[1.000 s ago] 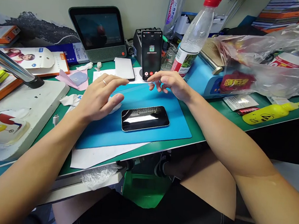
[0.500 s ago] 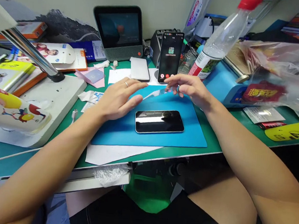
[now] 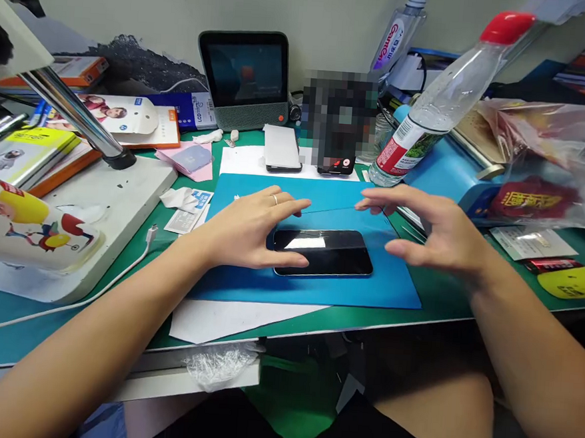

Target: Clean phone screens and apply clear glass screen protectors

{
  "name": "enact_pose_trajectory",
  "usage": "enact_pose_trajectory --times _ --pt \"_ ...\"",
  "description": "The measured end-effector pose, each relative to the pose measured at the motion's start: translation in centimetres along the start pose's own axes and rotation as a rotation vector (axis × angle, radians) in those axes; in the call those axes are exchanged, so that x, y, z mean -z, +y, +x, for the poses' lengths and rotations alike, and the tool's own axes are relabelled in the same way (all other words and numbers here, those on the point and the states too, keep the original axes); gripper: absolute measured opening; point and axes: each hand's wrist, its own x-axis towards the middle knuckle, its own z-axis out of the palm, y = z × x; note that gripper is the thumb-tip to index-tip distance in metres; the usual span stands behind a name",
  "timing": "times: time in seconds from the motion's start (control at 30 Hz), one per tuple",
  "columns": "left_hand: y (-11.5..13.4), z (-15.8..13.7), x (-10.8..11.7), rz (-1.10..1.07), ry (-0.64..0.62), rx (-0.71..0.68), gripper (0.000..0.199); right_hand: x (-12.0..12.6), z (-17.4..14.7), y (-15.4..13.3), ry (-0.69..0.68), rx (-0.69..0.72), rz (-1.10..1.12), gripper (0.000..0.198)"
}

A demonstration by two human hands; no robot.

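A black-screened smartphone (image 3: 337, 254) lies face up on a blue mat (image 3: 248, 286). Above its far edge, a thin line marks the edge of a clear screen film (image 3: 330, 210), stretching between the fingertips of both hands; the rest of the film is hard to see. My left hand (image 3: 246, 229), with a ring on one finger, has its fingertips at the film's left end and its thumb over the phone's near left part. My right hand (image 3: 436, 232) has its fingertips at the film's right end, its thumb spread apart, right of the phone.
Behind the mat stand a smart display (image 3: 250, 76), a white flat case (image 3: 282, 148) and a partly blurred upright phone (image 3: 336, 165). A red-capped bottle (image 3: 430, 112) leans at back right. Left are a lamp base (image 3: 139, 191), a cup (image 3: 36, 228), wipe packets (image 3: 187, 212) and a white cable (image 3: 118, 277).
My right hand has moved right and nearer, its thumb spreading wider. My left hand has come over the phone's left end. The film, earlier tilted and whitish, now shows as a thin line.
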Motion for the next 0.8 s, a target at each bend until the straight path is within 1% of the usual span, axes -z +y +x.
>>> enact_pose_trajectory --times 0.1,0.2,0.37,0.5,0.63,0.7,0.8 --pt "0.8 0.0 0.0 0.001 -0.055 -0.049 0.078 -1.0 -3.3 0.2 0.023 -0.052 -0.069 0.062" --pt "1.2 -0.1 0.1 0.035 -0.092 -0.056 0.078 -2.1 -4.7 0.6 0.057 -0.059 -0.096 0.064" --pt "0.9 -0.2 0.3 0.097 -0.122 -0.068 0.074 -3.0 -4.2 0.2 0.057 -0.019 -0.147 0.068" --pt "1.0 0.0 0.2 0.087 -0.165 -0.066 0.07 -2.9 -4.2 0.2 0.053 -0.031 -0.176 0.071" --pt "1.2 0.1 -0.2 0.064 -0.163 -0.043 0.067 -2.8 -4.6 0.5 0.052 -0.045 -0.166 0.074" --pt "1.2 0.1 -0.2 0.059 -0.166 -0.035 0.069 -2.9 -4.7 0.6 0.055 -0.053 -0.151 0.073" --pt "0.8 -0.1 0.3 0.062 -0.178 -0.009 0.081 -2.8 -4.5 0.5 0.066 -0.068 -0.142 0.072"
